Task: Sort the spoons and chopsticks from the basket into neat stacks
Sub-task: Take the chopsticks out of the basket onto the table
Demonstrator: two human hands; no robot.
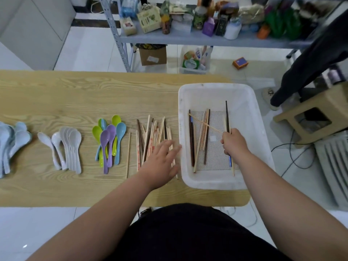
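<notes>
Sorting chopsticks, seen from the head camera. Nearest, the right hand [235, 143] reaches into the basket [212, 182] at the right end of the desk [75, 95]. Its fingers are curled round a few held chopsticks [227, 117] at about mid-length: one dark, one pale, one blue-tipped. The left hand [161, 159] is spread flat, fingers relaxed, over the near right part of the pile [150, 134], just left of the basket. It is blurred, so contact with the sticks cannot be told.

The step is judged to be lifting this handful out and laying it on the pile. To do it well:
- Raise the sticks clear of the loose chopsticks [199, 140], one of which lies slantwise across the basket floor towards the grip and may drag.
- Lay them parallel to the pile, near ends level.
- Use the flat left hand to square the fanned pile and draw in the stray chopstick [128, 153] on its left.

Further left lie the coloured spoons [110, 140], white spoons [67, 147] and blue spoons [11, 142], each group nested. No spoons show in the basket, so the task appears well advanced. A cluttered shelf [207, 37] stands beyond the desk.
</notes>
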